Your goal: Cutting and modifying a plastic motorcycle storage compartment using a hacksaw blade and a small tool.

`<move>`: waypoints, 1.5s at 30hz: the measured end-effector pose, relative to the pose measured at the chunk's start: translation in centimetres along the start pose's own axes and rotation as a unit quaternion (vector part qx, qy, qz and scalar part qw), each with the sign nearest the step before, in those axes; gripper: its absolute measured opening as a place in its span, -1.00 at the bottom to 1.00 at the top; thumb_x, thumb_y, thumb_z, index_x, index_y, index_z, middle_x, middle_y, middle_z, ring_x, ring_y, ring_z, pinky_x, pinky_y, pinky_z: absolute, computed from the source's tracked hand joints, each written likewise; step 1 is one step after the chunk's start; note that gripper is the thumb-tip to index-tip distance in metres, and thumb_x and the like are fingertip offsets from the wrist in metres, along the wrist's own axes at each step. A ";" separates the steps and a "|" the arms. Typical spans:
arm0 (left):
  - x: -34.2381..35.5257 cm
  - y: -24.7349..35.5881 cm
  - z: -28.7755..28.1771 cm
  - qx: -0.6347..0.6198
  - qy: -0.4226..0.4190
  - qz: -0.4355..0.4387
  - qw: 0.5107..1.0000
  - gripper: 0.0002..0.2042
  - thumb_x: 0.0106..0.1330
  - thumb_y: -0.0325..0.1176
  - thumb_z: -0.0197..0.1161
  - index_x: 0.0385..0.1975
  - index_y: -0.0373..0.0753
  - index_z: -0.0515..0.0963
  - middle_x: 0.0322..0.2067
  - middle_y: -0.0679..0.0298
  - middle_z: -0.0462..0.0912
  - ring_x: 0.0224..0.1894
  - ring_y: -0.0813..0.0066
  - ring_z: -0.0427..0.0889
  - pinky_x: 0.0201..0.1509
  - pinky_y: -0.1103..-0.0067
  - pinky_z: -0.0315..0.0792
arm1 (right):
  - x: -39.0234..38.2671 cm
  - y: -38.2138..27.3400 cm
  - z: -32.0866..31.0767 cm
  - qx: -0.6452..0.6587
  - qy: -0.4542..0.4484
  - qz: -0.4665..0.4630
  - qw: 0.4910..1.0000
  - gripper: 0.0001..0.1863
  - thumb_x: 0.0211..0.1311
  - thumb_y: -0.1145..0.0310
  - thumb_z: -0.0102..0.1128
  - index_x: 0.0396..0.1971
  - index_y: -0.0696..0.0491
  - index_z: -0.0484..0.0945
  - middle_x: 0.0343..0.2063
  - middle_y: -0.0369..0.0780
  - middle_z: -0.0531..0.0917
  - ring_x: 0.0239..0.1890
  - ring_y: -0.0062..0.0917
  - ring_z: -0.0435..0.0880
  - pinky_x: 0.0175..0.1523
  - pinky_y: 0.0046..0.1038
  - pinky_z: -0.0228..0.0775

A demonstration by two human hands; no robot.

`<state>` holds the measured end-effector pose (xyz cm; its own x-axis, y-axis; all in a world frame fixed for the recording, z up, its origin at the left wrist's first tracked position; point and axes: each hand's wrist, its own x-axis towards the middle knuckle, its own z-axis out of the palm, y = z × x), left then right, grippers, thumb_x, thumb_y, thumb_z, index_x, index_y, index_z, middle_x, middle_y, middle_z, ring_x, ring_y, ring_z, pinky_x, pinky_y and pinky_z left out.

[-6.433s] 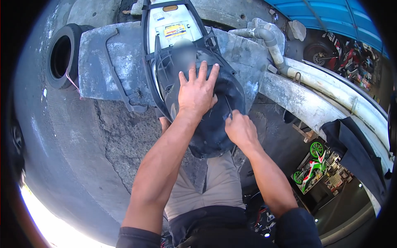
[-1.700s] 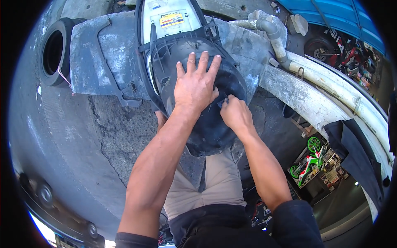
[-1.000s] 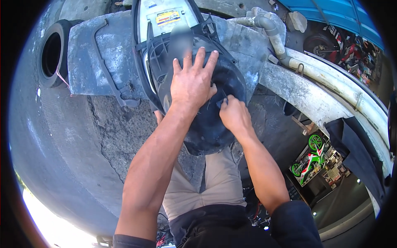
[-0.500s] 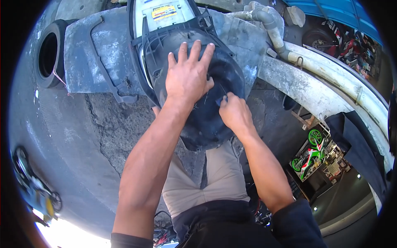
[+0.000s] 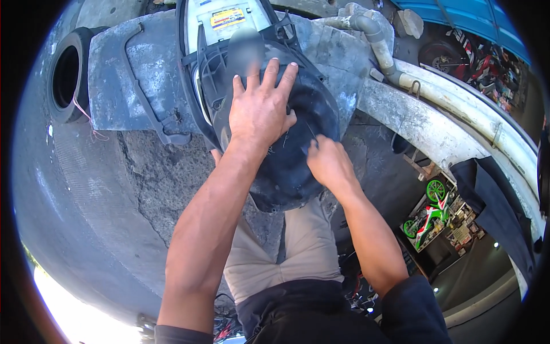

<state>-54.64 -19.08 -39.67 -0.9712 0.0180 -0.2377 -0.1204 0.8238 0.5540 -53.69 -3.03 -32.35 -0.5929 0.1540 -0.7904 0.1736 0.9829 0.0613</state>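
Note:
A long black moulded shell (image 5: pixel 286 186), like the underside of a scooter seat, lies over a stone slab and reaches toward my lap. My left hand (image 5: pixel 259 109) rests on its rounded near part, fingers spread and pressing flat; a round blurred patch covers one fingertip. My right hand (image 5: pixel 332 163) is closed over the shell's right side, gripping a thin pointed tool (image 5: pixel 312 133). Its slim shaft points up and left, away from the fist. Something dark blue, perhaps its handle, shows at my fingers. Short loose threads or wires stick up from the shell between my hands.
A bent black strip (image 5: pixel 139 86) lies on the stone slab (image 5: pixel 106 80), left of the shell. Beyond the slab's left end stands a tyre (image 5: pixel 67 74). A pale pipe (image 5: pixel 452 92) runs along a ledge at right. Dark cloth (image 5: pixel 498 200) hangs over that ledge.
My right hand has shifted slightly right and down with the tool. My left hand stays almost in place. A motorcycle on the ground at lower left has gone out of view.

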 end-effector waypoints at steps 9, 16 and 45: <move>-0.1 0.0 -0.1 -0.003 0.004 0.001 1.000 -0.11 0.01 -0.15 0.56 0.45 0.08 0.30 0.39 0.16 0.37 0.43 -0.06 0.32 0.43 -0.04 0.31 | -3.2 1.1 -0.1 -0.011 -0.002 0.040 0.999 -0.65 0.42 0.26 0.02 -0.10 0.22 0.64 -0.19 0.28 0.68 -0.02 0.21 0.66 0.13 0.08 0.48; 0.8 1.8 0.2 0.011 -0.011 -0.010 1.000 -0.11 0.02 -0.17 0.56 0.45 0.05 0.31 0.40 0.16 0.36 0.44 -0.07 0.32 0.42 -0.07 0.31 | -2.6 2.1 -0.9 -0.040 -0.010 0.011 0.999 -0.65 0.43 0.25 0.03 -0.09 0.23 0.62 -0.23 0.25 0.70 -0.06 0.19 0.68 0.10 0.06 0.51; -0.3 0.0 -0.4 -0.010 -0.007 -0.002 1.000 -0.11 0.01 -0.16 0.55 0.45 0.07 0.31 0.40 0.16 0.37 0.44 -0.07 0.32 0.44 -0.02 0.29 | 0.6 -0.6 -0.8 -0.022 -0.020 0.012 0.999 -0.66 0.39 0.24 0.06 -0.09 0.18 0.66 -0.15 0.26 0.68 0.02 0.17 0.65 0.16 0.05 0.49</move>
<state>-54.46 -19.30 -39.24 -0.9674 0.0225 -0.2523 -0.1294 0.8124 0.5686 -54.77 -3.44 -32.33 -0.5562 0.1749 -0.8124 0.1518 0.9825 0.1076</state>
